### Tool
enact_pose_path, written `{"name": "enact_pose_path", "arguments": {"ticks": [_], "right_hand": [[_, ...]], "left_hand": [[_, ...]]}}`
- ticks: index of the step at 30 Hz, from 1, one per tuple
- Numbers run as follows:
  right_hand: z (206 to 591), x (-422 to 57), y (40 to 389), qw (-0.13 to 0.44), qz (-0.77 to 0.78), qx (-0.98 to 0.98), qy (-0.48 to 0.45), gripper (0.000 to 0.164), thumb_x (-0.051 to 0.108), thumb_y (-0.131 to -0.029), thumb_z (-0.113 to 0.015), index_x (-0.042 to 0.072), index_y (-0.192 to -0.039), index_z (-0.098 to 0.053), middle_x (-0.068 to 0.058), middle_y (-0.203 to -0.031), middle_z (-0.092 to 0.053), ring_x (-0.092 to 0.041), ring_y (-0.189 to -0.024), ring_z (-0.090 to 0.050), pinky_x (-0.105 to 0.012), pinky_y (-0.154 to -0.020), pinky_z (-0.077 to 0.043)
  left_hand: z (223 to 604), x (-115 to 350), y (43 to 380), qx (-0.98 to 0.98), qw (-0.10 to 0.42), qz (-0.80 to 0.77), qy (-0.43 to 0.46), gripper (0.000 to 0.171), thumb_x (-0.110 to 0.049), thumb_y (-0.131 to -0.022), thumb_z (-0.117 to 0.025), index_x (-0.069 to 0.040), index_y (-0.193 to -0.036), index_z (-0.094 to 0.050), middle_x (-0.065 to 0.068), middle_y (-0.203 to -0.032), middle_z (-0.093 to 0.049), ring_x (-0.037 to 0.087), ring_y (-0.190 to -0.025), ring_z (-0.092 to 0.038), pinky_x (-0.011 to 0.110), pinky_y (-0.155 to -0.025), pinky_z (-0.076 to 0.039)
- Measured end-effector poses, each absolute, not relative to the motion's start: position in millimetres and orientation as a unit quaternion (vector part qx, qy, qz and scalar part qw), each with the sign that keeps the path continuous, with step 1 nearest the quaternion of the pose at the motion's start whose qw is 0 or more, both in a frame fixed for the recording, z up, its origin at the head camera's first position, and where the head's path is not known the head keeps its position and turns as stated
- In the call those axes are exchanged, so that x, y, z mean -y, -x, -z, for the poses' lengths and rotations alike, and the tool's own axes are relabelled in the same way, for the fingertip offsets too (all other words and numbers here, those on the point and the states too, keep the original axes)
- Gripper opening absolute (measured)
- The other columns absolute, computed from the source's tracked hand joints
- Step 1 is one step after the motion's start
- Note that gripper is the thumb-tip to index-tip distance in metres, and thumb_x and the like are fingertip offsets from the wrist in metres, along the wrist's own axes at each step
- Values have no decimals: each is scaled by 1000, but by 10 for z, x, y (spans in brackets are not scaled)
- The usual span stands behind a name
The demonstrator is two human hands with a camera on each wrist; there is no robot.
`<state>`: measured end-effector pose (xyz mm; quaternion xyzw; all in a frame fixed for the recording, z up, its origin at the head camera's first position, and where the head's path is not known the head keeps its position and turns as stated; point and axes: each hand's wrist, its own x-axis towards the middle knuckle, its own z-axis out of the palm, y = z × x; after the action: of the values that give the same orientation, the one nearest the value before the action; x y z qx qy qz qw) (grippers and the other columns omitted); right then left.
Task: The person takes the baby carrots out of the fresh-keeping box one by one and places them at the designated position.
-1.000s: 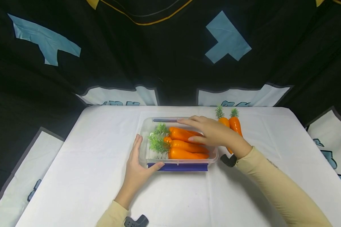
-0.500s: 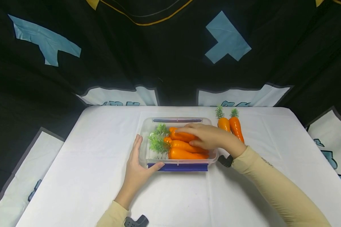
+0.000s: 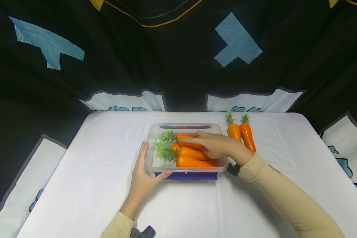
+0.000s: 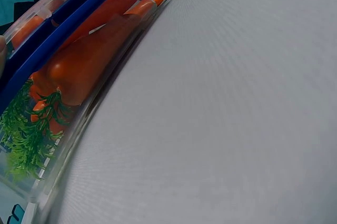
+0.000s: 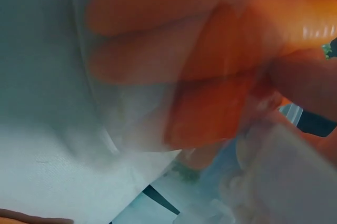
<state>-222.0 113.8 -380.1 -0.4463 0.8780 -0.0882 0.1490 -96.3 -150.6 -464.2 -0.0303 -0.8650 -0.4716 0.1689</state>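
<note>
A clear plastic container with blue latches stands on the table, holding several orange carrots with green tops. My left hand rests against its near left corner, fingers straight along the side wall and thumb touching the front latch. Reaching in from the right, my right hand grips the far carrot, its fingers over the top. Nearer me lie a middle carrot and a front carrot. The right wrist view shows fingers through the clear wall, blurred, around orange carrot.
Two more carrots lie on the white cloth just right of the container: a left one and a right one. The white table ends at a black curtain behind.
My right hand has come off the far rim and moved down and slightly left into the container, its fingers closing over the far carrot. My left hand has stayed in place.
</note>
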Motion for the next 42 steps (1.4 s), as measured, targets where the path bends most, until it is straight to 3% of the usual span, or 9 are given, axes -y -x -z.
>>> {"name": "enact_pose_path", "arguments": {"ticks": [8, 14, 21, 25, 34, 38, 42], "right_hand": [[3794, -1099, 2192, 104, 42, -884, 453, 78, 6, -96, -60, 45, -154, -26, -8, -104, -53, -13, -58, -48, -15, -51, -46], [3802, -1079, 2200, 98, 43, -898, 427, 76, 9, -97, -57, 49, -153, -25, -10, -106, -51, -14, -50, -48, -16, -46, -45], [3855, -1097, 2263, 84, 74, -908, 405, 84, 11, -88, -71, 42, -151, -25, -9, -115, -52, -15, -61, -55, -16, -52, -49], [3848, -1099, 2273, 85, 81, -908, 402, 84, 9, -87, -71, 40, -150, -27, -9, -112, -52, -17, -64, -55, -19, -54, -50], [3826, -1104, 2275, 84, 85, -910, 396, 85, 12, -88, -72, 39, -153, -24, -12, -131, -54, -17, -69, -59, -25, -62, -57], [3839, -1123, 2276, 64, 85, -908, 406, 86, 14, -87, -75, 39, -153, -27, -10, -133, -55, -20, -82, -65, -35, -75, -62], [3836, -1149, 2259, 16, 89, -907, 411, 87, 16, -83, -80, 38, -152, -32, -7, -133, -58, -25, -103, -65, -46, -95, -57]], "left_hand": [[4631, 1508, 959, 865, 172, 471, 31, 117, -40, -67, -91, -20, -159, -23, 1, -167, -18, 26, -153, -21, 60, -121, -24], [4644, 1506, 961, 867, 172, 467, 35, 117, -41, -67, -91, -20, -159, -23, 2, -167, -18, 27, -153, -22, 61, -121, -25], [4650, 1508, 952, 867, 176, 464, 37, 116, -42, -67, -91, -20, -159, -23, 2, -167, -19, 25, -153, -22, 59, -121, -25], [4633, 1503, 948, 868, 179, 462, 36, 117, -41, -67, -91, -19, -159, -23, 3, -167, -19, 26, -153, -22, 59, -121, -25], [4646, 1505, 958, 868, 179, 462, 37, 116, -41, -68, -91, -19, -159, -23, 0, -167, -19, 25, -153, -22, 59, -121, -25], [4639, 1504, 958, 868, 178, 463, 37, 116, -41, -68, -91, -19, -159, -23, -4, -167, -17, 24, -153, -22, 58, -122, -25], [4633, 1503, 957, 868, 176, 462, 36, 116, -41, -67, -91, -19, -159, -23, -5, -167, -17, 26, -153, -22, 59, -121, -25]]}}
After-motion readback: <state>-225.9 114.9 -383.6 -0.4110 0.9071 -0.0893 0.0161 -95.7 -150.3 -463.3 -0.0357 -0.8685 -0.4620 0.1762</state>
